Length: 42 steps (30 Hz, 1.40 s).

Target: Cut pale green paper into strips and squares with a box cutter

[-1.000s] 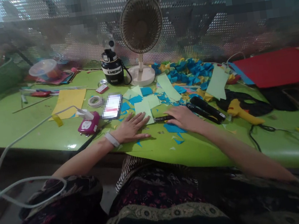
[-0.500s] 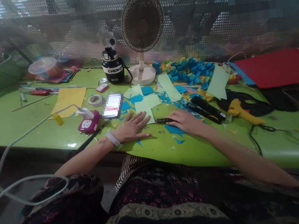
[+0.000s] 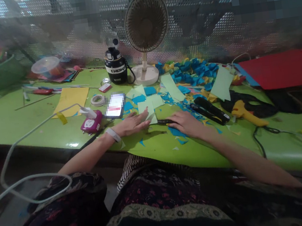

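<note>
My left hand [image 3: 132,124] has its fingers stretched out and somewhat apart, holding nothing. Its fingertips are over the near-left part of a pale green paper piece [image 3: 151,113]; whether they touch it I cannot tell. To the right, my right hand [image 3: 184,122] lies low on the table with bent fingers around a slim dark tool [image 3: 164,121]. Most of that tool is hidden under the fingers, so its kind is unclear. Blue paper pieces [image 3: 176,132] lie beneath and beside the right hand, with small scraps around.
A black stapler [image 3: 212,110] and a yellow glue gun [image 3: 248,113] lie right of my right hand. Left are a phone [image 3: 115,105], a tape roll [image 3: 97,100] and a purple plug block [image 3: 91,122] with a white cable. Behind stand a fan [image 3: 146,74] and a black bottle [image 3: 117,75].
My left hand has lifted and tilted, its fingers rising from their flat position on the table and green paper. My right hand stays nearly in place with the dark tool. The view shifts slightly.
</note>
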Available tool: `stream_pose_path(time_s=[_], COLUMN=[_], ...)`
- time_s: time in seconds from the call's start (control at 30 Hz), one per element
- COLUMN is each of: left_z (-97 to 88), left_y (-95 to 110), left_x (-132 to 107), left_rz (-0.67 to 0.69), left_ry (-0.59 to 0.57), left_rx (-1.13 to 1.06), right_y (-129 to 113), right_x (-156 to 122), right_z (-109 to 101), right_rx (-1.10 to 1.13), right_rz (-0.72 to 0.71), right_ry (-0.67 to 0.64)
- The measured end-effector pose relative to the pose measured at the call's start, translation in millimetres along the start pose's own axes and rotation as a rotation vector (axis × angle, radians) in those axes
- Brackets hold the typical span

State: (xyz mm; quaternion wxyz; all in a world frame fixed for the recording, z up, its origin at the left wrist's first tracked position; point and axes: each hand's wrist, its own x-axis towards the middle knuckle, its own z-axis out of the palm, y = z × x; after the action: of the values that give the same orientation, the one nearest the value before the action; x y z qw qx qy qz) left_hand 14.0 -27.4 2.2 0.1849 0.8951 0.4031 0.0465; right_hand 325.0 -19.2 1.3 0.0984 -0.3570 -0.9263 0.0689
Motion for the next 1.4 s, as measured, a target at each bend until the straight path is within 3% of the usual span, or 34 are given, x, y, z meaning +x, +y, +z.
stream_pose_path(time_s=[0.17, 0.33, 0.6, 0.9, 1.4], left_z=[-4.2, -8.2, -9.1, -20.4, -14.5], left_y=[-1.8, -2.0, -6.4, 9.0, 1.4], left_x=[1.4, 3.4, 3.6, 3.0, 5.0], left_rz=[0.008, -0.035, 0.007, -0.078, -0.03], left_ry=[-0.024, -0.071, -0.058, -0.159, -0.097], left_rx=[-0.048, -0.106, -0.097, -0.153, -0.234], right_y=[1.3, -7.4, -3.9, -15.7, -24.1], right_x=[-6.8, 5.0, 3.8, 9.8, 17.9], right_z=[-1.2, 1.3, -4.6, -1.1, -4.7], right_rx=[-0.024, -0.037, -0.008, -0.008, -0.01], right_rz=[0.023, 0.018, -0.004, 0.011, -0.008], right_ry=[-0.006, 0.017, -0.04, -0.018, -0.081])
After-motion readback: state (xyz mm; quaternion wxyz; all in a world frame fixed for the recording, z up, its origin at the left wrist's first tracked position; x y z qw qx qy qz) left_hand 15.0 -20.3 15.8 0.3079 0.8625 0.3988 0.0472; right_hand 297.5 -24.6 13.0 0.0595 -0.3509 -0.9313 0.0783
